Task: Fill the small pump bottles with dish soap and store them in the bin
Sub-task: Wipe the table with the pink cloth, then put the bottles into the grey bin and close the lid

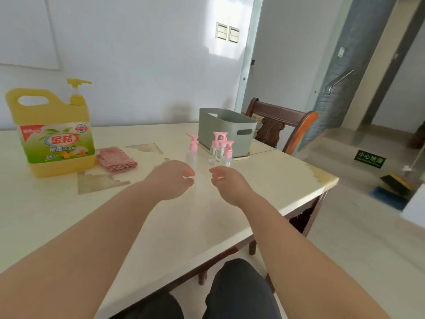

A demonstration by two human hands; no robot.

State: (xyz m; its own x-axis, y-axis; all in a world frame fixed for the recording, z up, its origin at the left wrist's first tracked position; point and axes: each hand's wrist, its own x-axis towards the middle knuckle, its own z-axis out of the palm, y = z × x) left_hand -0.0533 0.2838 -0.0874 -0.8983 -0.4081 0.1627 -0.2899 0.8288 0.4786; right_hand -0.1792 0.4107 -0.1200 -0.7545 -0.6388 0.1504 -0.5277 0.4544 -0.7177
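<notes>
A big yellow dish soap jug (54, 134) with a pump top stands at the table's left. Small clear pump bottles with pink heads stand mid-table: one alone (192, 151), the others clustered (221, 148) just in front of a grey-green bin (226, 128). My left hand (171, 178) and my right hand (226, 181) hover side by side above the table, a little short of the bottles. Their fingers hang loosely curled and hold nothing.
A folded pink cloth (116, 160) lies beside the jug. The cream table (207, 215) has worn patches and its corner edge at the right. A wooden chair (279, 127) stands behind the bin. A broom and dustpan (394, 183) lie on the floor.
</notes>
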